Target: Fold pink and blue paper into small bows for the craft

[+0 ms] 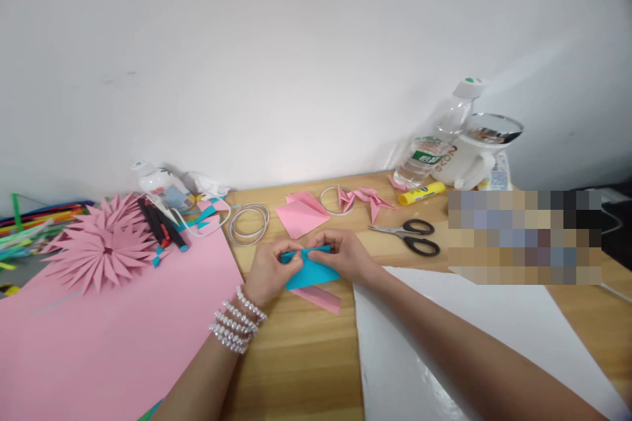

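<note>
Both hands hold a folded sheet of blue paper [312, 272] over the wooden table. My left hand [274, 270], with a beaded bracelet [237, 321] wound round its wrist, pinches the paper's left side. At the right side, my right hand [349, 254] grips the upper edge between thumb and fingers. Under the blue paper lies a strip of pink paper [320, 300]. Just beyond the hands are a pink paper sheet [302, 212] and folded pink paper pieces [374, 202]. Scissors [409, 235] rest on the table to the right of my right hand.
Pink card [123, 348] covers the left, bearing a spiky pink paper flower [106, 247] and dark markers [160, 223]. A white board [474, 342] lies under my right arm. Toward the wall stand a water bottle [434, 145], mug [474, 154] and glue stick [422, 193]; wire rings [248, 223] lie left.
</note>
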A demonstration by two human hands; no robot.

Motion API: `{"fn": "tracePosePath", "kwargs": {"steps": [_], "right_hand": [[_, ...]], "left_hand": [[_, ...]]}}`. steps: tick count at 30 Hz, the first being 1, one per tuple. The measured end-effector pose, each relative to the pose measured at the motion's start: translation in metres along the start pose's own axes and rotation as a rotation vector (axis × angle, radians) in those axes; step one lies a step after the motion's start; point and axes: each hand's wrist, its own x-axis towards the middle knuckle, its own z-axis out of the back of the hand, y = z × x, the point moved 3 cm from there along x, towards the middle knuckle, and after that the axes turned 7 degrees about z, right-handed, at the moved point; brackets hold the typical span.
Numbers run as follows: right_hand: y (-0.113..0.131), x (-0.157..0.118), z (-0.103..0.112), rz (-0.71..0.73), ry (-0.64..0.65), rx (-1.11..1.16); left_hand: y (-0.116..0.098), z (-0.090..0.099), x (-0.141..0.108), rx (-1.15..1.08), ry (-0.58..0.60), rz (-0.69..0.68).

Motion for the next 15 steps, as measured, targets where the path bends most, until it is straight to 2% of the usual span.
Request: {"fn": "tracePosePath", "kwargs": {"steps": [9, 15], "right_hand": [[-0.0049, 0.0015, 0.0038, -0.046, 0.016, 0.028], [-0.0048, 0.0008, 0.0063, -0.058, 0.007, 0.073]], "left_hand": [[-0.0017, 0.0076, 0.0011, 0.013, 0.046, 0.031], [0.0021, 0.0093, 0.0028, -0.152, 0.068, 0.094]]}}
